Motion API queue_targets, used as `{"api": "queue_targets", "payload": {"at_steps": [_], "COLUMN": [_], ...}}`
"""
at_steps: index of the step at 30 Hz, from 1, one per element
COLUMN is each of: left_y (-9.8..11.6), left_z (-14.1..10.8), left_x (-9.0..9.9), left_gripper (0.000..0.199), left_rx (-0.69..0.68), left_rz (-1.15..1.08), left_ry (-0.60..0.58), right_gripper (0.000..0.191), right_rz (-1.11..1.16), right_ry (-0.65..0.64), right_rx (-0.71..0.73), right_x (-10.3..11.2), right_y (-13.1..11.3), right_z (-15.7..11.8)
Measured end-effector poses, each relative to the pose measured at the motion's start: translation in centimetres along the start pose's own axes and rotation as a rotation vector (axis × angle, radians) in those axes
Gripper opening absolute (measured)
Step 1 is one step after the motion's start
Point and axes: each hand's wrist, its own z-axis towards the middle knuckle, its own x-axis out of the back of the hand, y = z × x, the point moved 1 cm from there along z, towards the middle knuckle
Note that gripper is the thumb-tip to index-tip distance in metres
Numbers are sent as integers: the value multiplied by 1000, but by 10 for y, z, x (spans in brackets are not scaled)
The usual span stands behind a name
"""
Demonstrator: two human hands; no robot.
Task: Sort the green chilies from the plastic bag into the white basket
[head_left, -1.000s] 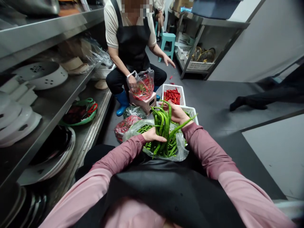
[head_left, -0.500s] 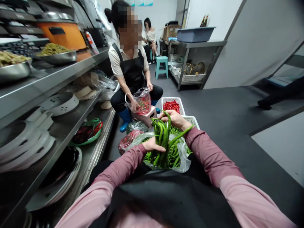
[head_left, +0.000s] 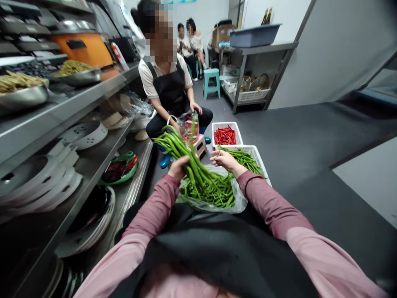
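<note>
Open floor (head_left: 297,136) lies beyond the white basket (head_left: 263,162) — the shelving (head_left: 102,153) walls off the opposite side.

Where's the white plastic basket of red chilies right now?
Head view, just right of center: the white plastic basket of red chilies sits on the grey floor, directly beyond the white plastic basket of green chilies and right of the pale pink plastic stool.

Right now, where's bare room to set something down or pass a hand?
Wide floor patch right of the green-pepper basket; smaller floor patch between the red-pepper basket and teal stool. Crowded: around the left hand with its pepper bunch, the open bag and left shelves.
</note>
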Motion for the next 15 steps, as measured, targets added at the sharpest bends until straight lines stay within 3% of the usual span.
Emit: {"api": "queue_targets", "payload": {"at_steps": [3, 6, 11, 15], "left_y": [20, 24, 9, 3], "left_z": [8, 11, 6, 0], "left_x": [27, 43, 43, 36], "left_gripper": [34, 28, 25, 32], "left_rx": [-144, -173, -114, -61], "left_rz": [-205, -344, -436, -418], "left_ry": [291, 430, 483, 466], "right_gripper": [24, 21, 29, 49], "right_rz": [250, 348, 76, 42], "right_ry": [-49, -210, -378, -575], "right_rx": [-187, -159, 14, -68], "right_x": [-4, -13, -20, -18], "right_y": [39, 43, 6, -9], "right_z": [-19, -36, -49, -54]}}
